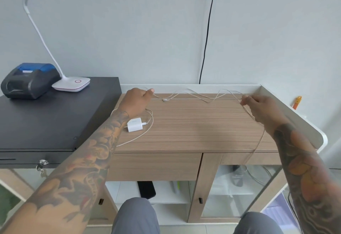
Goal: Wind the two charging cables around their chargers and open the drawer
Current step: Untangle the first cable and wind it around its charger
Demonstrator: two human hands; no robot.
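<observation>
On the wooden desk top (193, 123), I see my left hand (135, 103) near the back left corner, fingers curled, pinching a thin cream charging cable (191, 96) between thumb and forefinger. My right hand (258, 107) is well apart, near the raised white side rail (295, 115), its fingertips pinched on cable strands too; from there a strand runs down over the front edge of the desk. Between both hands the cable lies stretched and looping along the back edge, with a small connector (164, 100) resting on the wood. I can see only 1 white charger (134, 124), just beside my left forearm, a cable plugged into it and curving around it unwound. Below the top, the wooden drawer (155, 166) sits closed.
</observation>
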